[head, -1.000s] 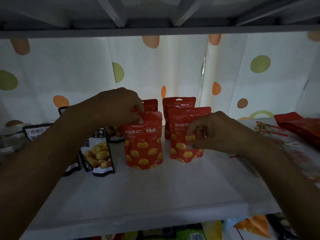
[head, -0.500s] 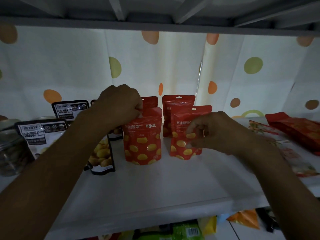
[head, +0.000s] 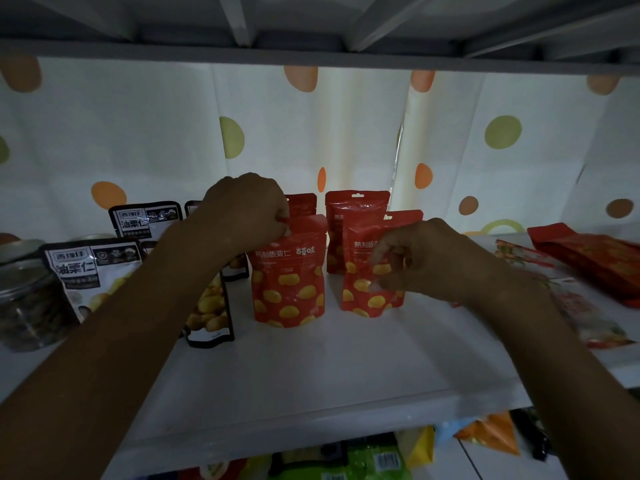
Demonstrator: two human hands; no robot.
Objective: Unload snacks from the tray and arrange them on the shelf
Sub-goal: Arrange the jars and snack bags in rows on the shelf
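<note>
On the white shelf (head: 311,375), the first red pouch (head: 289,282) stands upright on its gusseted base, long axis vertical, printed face towards the camera. It is glossy film, rectangular with a rounded bottom, patterned with yellow oval nuts under a line of white characters. The left hand (head: 247,209) comes down over this pouch's top left corner, fingers curled and pinching the sealed top edge.

Just to the right of that pouch, apart from it by a narrow gap, a second red pouch (head: 360,268) of the same kind also stands upright, face forward. The right hand (head: 422,258) holds it from its right side, thumb and curled fingers clamped on the front panel.

Behind the first pouch, three more red pouches (head: 356,206) stand vertical against a white curtain (head: 138,133) with orange and green dots.

Left of the first pouch stand black-and-white pouches (head: 93,271) with bold characters, one showing yellow nuts, and beyond them a clear jar (head: 24,296) with a metal lid.

Far to the right of the first pouch, red packets (head: 588,258) lie flat on the shelf.
</note>
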